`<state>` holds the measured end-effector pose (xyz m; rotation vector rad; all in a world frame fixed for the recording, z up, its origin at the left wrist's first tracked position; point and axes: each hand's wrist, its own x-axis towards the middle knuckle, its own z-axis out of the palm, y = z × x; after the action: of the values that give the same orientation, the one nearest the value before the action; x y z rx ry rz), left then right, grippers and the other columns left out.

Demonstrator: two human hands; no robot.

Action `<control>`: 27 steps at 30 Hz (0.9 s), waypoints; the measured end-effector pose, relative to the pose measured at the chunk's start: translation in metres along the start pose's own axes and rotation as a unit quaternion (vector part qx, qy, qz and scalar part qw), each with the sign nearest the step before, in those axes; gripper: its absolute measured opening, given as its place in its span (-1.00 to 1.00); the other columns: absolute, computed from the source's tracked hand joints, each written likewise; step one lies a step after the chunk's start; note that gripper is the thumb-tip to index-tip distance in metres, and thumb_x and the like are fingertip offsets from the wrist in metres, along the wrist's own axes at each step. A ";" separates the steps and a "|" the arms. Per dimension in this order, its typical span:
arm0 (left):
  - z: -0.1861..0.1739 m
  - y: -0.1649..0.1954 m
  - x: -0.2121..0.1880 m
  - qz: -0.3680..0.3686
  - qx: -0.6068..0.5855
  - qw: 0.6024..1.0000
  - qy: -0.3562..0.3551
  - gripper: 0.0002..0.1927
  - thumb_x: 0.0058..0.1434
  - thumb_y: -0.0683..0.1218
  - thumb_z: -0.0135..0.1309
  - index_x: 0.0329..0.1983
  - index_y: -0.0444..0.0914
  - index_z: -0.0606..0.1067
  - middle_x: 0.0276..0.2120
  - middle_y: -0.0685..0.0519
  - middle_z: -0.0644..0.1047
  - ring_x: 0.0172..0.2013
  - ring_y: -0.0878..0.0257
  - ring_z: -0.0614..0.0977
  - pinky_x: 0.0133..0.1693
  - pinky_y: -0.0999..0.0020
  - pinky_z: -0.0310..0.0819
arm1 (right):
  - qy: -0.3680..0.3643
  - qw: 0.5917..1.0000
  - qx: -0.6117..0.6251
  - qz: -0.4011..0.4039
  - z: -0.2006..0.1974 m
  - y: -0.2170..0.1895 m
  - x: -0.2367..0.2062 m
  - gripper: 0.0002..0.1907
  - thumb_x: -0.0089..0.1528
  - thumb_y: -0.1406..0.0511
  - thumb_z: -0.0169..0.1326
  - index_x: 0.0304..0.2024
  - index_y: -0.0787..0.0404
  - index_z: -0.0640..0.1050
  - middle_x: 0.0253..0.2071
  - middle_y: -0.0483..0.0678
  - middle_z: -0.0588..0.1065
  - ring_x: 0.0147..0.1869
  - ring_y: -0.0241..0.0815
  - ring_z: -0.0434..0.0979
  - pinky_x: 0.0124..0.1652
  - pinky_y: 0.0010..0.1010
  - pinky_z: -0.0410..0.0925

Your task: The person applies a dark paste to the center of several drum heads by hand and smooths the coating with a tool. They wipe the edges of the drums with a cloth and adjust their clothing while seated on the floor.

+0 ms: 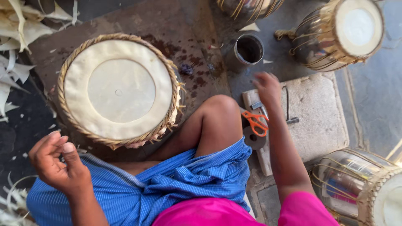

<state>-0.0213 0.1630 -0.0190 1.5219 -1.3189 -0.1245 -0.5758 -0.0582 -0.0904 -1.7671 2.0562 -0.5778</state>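
A round drum [118,90] with a pale skin head and a braided rim stands on the floor in front of my bent knee. My left hand [58,163] hovers low at the left, fingers loosely curled, holding nothing that I can see. My right hand [267,88] reaches out over a stone slab [320,117], blurred, close to a small hammer-like tool [259,106] and orange-handled scissors [255,122]. Whether the right hand grips anything I cannot tell.
A metal cup [248,50] stands beyond the slab. Shiny metal drums sit at the upper right [339,35], lower right [360,184] and top [249,7]. Pale hide strips [19,29] lie at the left. A thin metal hook [288,106] rests on the slab.
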 end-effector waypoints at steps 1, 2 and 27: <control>-0.003 -0.007 -0.008 -0.024 -0.013 1.000 0.005 -0.68 0.71 -0.03 0.00 0.26 -0.40 0.38 0.18 -0.03 0.35 -0.01 0.31 0.53 0.08 0.45 0.55 | -0.036 0.998 -0.001 -0.056 0.016 -0.023 0.010 -0.70 0.24 0.25 0.21 0.03 0.07 0.65 -0.01 0.00 0.58 -0.03 -0.08 0.63 0.02 -0.25 0.46; -0.002 -0.015 -0.016 -0.046 -0.028 0.998 0.014 -0.69 0.73 -0.04 0.01 0.25 -0.41 0.39 0.20 -0.03 0.35 -0.02 0.31 0.52 0.07 0.45 0.55 | -0.099 0.993 -0.001 -0.060 0.036 -0.050 0.020 -0.68 0.21 0.23 0.20 0.02 0.05 0.64 0.00 -0.03 0.58 -0.05 -0.04 0.62 0.00 -0.23 0.45; 0.015 -0.043 -0.002 -0.176 -0.063 0.982 0.038 -0.81 0.58 -0.08 0.06 0.08 -0.30 0.50 -0.01 0.04 0.50 -0.14 0.30 0.61 -0.10 0.42 0.56 | -0.072 0.932 0.354 0.023 -0.017 -0.091 0.063 -0.67 0.27 0.46 0.02 0.10 0.23 0.50 -0.24 -0.07 0.51 -0.37 -0.36 0.50 -0.40 -0.54 0.40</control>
<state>-0.0044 0.1474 -0.0583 1.6221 -0.9543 -0.3650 -0.5181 -0.1316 -0.0284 -1.2785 1.5026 -0.9882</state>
